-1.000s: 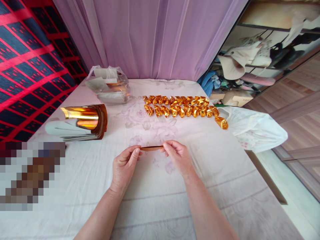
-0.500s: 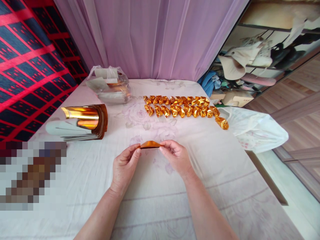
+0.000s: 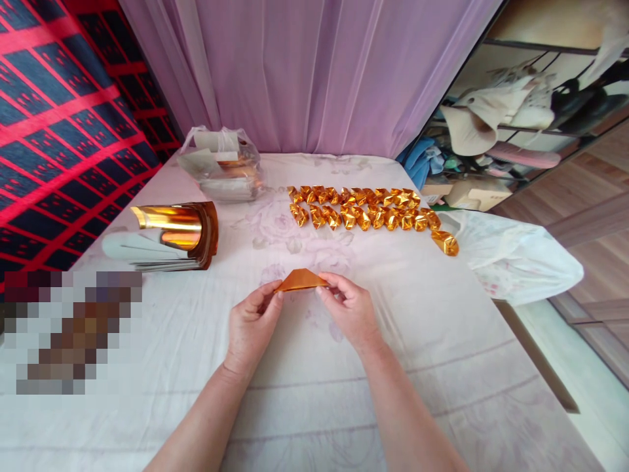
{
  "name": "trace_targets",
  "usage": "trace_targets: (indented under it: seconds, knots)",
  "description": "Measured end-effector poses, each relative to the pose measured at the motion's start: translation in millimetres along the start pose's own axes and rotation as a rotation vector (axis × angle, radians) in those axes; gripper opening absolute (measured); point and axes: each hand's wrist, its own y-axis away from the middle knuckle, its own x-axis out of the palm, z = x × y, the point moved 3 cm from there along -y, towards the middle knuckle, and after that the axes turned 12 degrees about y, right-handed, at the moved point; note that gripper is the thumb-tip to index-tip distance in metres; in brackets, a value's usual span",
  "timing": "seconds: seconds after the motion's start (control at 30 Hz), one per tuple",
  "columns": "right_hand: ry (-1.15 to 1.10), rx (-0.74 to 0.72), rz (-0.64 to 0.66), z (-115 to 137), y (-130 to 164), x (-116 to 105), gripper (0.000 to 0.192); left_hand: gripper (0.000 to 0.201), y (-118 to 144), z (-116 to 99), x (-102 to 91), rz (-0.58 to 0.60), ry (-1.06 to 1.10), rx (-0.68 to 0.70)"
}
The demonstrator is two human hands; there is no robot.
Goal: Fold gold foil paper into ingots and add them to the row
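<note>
A folded piece of gold foil paper [image 3: 301, 280], flat-topped with sloping sides, is held just above the table. My left hand [image 3: 255, 318] pinches its left corner between thumb and fingers. Its right corner is pinched by my right hand [image 3: 350, 308]. Beyond it, two rows of shiny folded gold pieces [image 3: 363, 217] lie on the tablecloth, with one piece [image 3: 445, 242] set apart at the near right end. To the left lies a curled stack of gold and white foil sheets [image 3: 177, 236].
A clear plastic bag [image 3: 223, 167] of paper stands at the back left. A white plastic bag [image 3: 533, 255] hangs by the table's right edge. Shelves with a cap [image 3: 472, 121] and boxes [image 3: 479, 195] are at right; a purple curtain [image 3: 304, 78] hangs behind. A patch at left is blurred out.
The foil piece has tilted so more of its flat face shows. Both hands keep their pinch on its corners. The whole view has shifted slightly.
</note>
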Motion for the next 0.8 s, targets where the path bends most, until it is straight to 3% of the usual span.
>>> trace_targets:
  seconds: [0.8]
  knots:
    - [0.057,0.086,-0.063,8,5,11,0.025,0.025,0,-3,1.2,-0.009,-0.074,-0.038]
